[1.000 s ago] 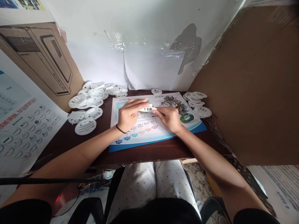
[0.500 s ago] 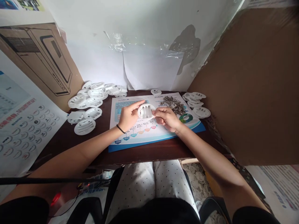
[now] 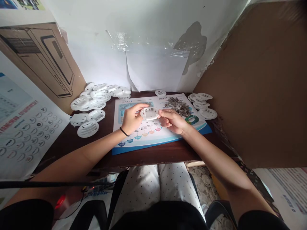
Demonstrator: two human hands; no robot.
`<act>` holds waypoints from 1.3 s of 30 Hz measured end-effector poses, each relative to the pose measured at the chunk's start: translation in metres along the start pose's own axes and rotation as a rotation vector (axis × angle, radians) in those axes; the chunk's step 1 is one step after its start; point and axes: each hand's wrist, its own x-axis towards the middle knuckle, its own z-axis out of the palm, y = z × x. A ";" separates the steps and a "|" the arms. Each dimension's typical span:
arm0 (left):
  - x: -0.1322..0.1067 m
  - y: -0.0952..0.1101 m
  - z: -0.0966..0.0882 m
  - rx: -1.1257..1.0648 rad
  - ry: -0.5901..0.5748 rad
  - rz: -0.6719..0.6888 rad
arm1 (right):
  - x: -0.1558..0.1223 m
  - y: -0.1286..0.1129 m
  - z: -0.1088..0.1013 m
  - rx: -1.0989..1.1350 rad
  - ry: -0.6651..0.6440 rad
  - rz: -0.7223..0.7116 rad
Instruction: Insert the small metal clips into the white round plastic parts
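My left hand [image 3: 130, 118] pinches the left edge of a white oval plastic part [image 3: 149, 112] with slots in its face, held just above a printed paper sheet [image 3: 158, 134]. My right hand [image 3: 173, 120] has its fingers curled at the part's right edge and touches it. A black band sits on my left wrist. A heap of small grey metal pieces [image 3: 179, 106] lies on the sheet just beyond my right hand.
Several white oval parts are piled at the back left [image 3: 92, 102] and several more at the right [image 3: 203, 105]. One lone part [image 3: 160, 93] lies by the wall. Cardboard panels [image 3: 259, 86] enclose the dark table [image 3: 76, 140] on both sides. More white parts fill a bin on the floor [image 3: 206, 185].
The white part was turned from edge-on to face up and now sits flatter between both hands. My hands stayed over the sheet's middle.
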 end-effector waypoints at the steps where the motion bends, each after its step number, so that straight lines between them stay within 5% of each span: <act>1: 0.000 -0.001 0.000 -0.005 0.000 0.005 | 0.000 0.000 0.000 0.004 -0.003 0.005; 23: -0.001 0.001 -0.001 0.055 0.006 0.042 | -0.001 -0.001 0.000 0.012 -0.009 0.064; 39: 0.002 0.003 -0.004 -0.120 -0.077 0.033 | -0.003 -0.001 0.000 -0.019 -0.055 -0.014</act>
